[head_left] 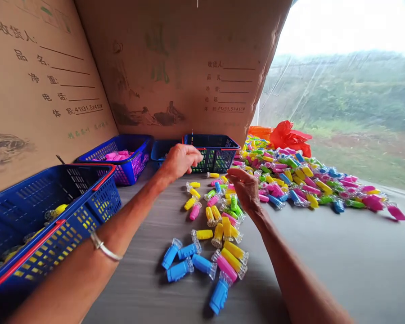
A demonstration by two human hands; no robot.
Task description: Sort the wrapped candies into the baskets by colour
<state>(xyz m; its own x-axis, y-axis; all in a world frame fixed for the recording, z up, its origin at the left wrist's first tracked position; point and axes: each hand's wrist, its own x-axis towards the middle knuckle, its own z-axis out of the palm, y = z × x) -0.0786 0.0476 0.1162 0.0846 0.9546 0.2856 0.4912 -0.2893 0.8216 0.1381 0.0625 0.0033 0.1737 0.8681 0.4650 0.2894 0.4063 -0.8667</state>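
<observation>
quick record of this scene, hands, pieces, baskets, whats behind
left hand: raised near a blue basket, silver bangle on wrist
right hand: over loose pieces, fingers curled, any held piece hidden
pieces: yellow, pink, blue and green plastic pieces with clear ends, on a grey table
sorted: yellow pieces in nearest basket, pink pieces in another
behind: cardboard carton, red plastic bag
</observation>
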